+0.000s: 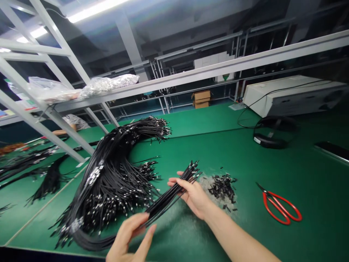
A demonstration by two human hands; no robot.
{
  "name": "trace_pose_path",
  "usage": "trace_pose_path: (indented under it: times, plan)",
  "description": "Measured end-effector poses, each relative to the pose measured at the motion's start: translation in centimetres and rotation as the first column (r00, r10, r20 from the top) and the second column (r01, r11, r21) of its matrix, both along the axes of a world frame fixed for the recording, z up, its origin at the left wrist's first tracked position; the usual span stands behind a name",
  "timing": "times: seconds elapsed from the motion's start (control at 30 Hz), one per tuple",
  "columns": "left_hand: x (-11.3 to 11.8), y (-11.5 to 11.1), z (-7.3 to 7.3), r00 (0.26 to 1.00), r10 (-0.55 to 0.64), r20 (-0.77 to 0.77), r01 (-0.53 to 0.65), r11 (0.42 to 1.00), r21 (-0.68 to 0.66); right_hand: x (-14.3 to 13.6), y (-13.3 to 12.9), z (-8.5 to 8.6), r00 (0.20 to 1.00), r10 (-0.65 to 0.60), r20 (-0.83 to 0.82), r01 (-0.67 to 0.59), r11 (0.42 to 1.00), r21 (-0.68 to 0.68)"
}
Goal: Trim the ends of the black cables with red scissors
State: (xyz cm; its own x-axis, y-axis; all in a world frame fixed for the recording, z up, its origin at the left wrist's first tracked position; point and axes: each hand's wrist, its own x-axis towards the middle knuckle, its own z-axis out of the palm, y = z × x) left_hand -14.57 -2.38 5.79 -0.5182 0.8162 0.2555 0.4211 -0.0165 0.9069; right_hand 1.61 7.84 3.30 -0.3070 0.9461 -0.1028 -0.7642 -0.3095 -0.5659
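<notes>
A bunch of thin black cables point(163, 201) runs slantwise between my two hands, its metal-tipped ends pointing away to the upper right. My right hand point(191, 193) holds the bunch close to those ends, thumb on top and fingers beneath. Lower down, my left hand point(132, 236) is curled round the same cables, its thumb standing a little apart. The cables curve left from there toward a large heap of black cables point(109, 182) with shiny tips. Small black cut pieces point(223, 187) lie scattered right of my right hand. Red-handled scissors point(280, 207) rest farther right.
The green table point(196, 149) carries a black ring-shaped object point(269, 140), a dark flat device point(332, 150) and a white machine point(294, 96). White frame posts point(65, 120) stand left, with plastic bags point(109, 85) on the shelf. More cables and another person's arm point(61, 132) are beyond.
</notes>
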Motion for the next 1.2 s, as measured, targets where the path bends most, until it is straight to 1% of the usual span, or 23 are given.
trace_pose_path:
  times: [0.03, 0.1, 0.17, 0.2, 0.23, 0.27, 0.3, 0.33, 0.37, 0.4, 0.43, 0.5, 0.53, 0.6, 0.67, 0.73, 0.77, 0.87, 0.93, 1.0, 1.1, 1.17, 1.2]
  plan:
    - [0.6, 0.9, -0.1, 0.992, -0.041, -0.123, 0.049, 0.997, 0.064, -0.1, -0.3, 0.4, 1.000, 0.005, 0.003, -0.005, 1.000, 0.024]
    - [1.1, 2.6, -0.8, 0.927, -0.130, -0.352, 0.141, 0.990, 0.008, 0.3, -1.0, 1.3, 0.998, 0.021, 0.063, -0.028, 0.994, 0.106]
    - [0.6, 3.9, -1.9, 0.877, -0.155, -0.456, 0.093, 0.983, -0.155, 2.0, -1.6, 1.8, 0.964, 0.066, 0.258, -0.136, 0.955, 0.263]
    - [0.0, 4.2, -2.4, 0.856, -0.142, -0.498, 0.021, 0.970, -0.241, 3.5, -2.0, 1.8, 0.906, 0.104, 0.410, -0.259, 0.903, 0.344]
    - [-0.6, 4.4, -2.7, 0.832, -0.094, -0.546, -0.073, 0.958, -0.277, 5.2, -2.5, 1.5, 0.814, 0.061, 0.577, -0.362, 0.831, 0.422]
    - [-1.3, 4.4, -2.7, 0.816, -0.037, -0.577, -0.167, 0.940, -0.297, 7.0, -3.1, 0.9, 0.688, -0.039, 0.724, -0.439, 0.773, 0.458]
    - [-1.9, 4.4, -2.5, 0.816, 0.016, -0.578, -0.233, 0.924, -0.304, 8.8, -3.7, 0.1, 0.557, -0.174, 0.812, -0.446, 0.762, 0.470]
    - [-2.4, 4.3, -2.2, 0.830, 0.051, -0.555, -0.260, 0.917, -0.304, 10.5, -4.5, -1.0, 0.417, -0.321, 0.850, -0.403, 0.774, 0.489]
    - [-2.7, 4.2, -1.7, 0.848, 0.085, -0.523, -0.272, 0.917, -0.292, 11.8, -5.3, -2.3, 0.288, -0.406, 0.867, -0.418, 0.762, 0.495]
    - [-2.8, 4.1, -1.1, 0.866, 0.102, -0.490, -0.270, 0.919, -0.286, 12.7, -6.1, -3.7, 0.204, -0.444, 0.872, -0.476, 0.733, 0.485]
    - [-2.8, 4.1, -0.7, 0.880, 0.112, -0.461, -0.263, 0.924, -0.277, 13.2, -6.9, -5.0, 0.188, -0.455, 0.870, -0.566, 0.674, 0.475]
    - [-2.5, 4.4, -0.1, 0.892, 0.127, -0.434, -0.252, 0.937, -0.243, 13.0, -8.1, -7.1, 0.276, -0.415, 0.867, -0.753, 0.467, 0.464]
    - [-2.3, 4.5, -0.1, 0.894, 0.135, -0.428, -0.249, 0.943, -0.222, 12.5, -8.5, -7.7, 0.313, -0.389, 0.866, -0.791, 0.399, 0.465]
    - [-2.0, 4.7, -0.3, 0.898, 0.149, -0.413, -0.245, 0.951, -0.190, 11.1, -8.6, -8.0, 0.366, -0.338, 0.867, -0.815, 0.334, 0.474]
    - [-1.9, 4.6, -0.7, 0.912, 0.155, -0.381, -0.239, 0.953, -0.185, 10.1, -7.7, -7.5, 0.396, -0.313, 0.863, -0.810, 0.323, 0.489]
    - [-2.1, 4.2, -0.9, 0.925, 0.154, -0.348, -0.228, 0.956, -0.185, 9.9, -6.1, -6.9, 0.385, -0.332, 0.861, -0.800, 0.345, 0.490]
    - [-2.2, 3.9, -0.9, 0.929, 0.156, -0.336, -0.226, 0.957, -0.181, 10.0, -5.2, -6.8, 0.353, -0.363, 0.862, -0.789, 0.380, 0.483]
    - [-2.6, 3.2, -0.9, 0.938, 0.165, -0.304, -0.220, 0.963, -0.156, 10.5, -3.3, -6.8, 0.201, -0.477, 0.856, -0.729, 0.511, 0.456]
    - [-2.7, 2.8, -0.9, 0.948, 0.169, -0.271, -0.212, 0.967, -0.142, 10.0, -3.3, -7.1, 0.169, -0.501, 0.849, -0.709, 0.536, 0.458]
    - [-2.6, 2.7, -0.8, 0.956, 0.171, -0.236, -0.205, 0.970, -0.128, 8.1, -4.3, -7.2, 0.242, -0.463, 0.853, -0.745, 0.474, 0.469]
    - [-2.5, 2.7, -0.4, 0.969, 0.179, -0.171, -0.198, 0.975, -0.105, 2.4, -6.6, -7.4, 0.426, -0.378, 0.822, -0.758, 0.347, 0.552]
    - [-2.4, 2.7, -0.1, 0.975, 0.190, -0.112, -0.200, 0.977, -0.081, -2.3, -7.9, -7.5, 0.531, -0.374, 0.761, -0.694, 0.323, 0.643]
    - [-2.3, 2.8, 0.1, 0.977, 0.193, -0.087, -0.199, 0.977, -0.076, -4.6, -8.4, -7.5, 0.562, -0.384, 0.733, -0.664, 0.319, 0.676]
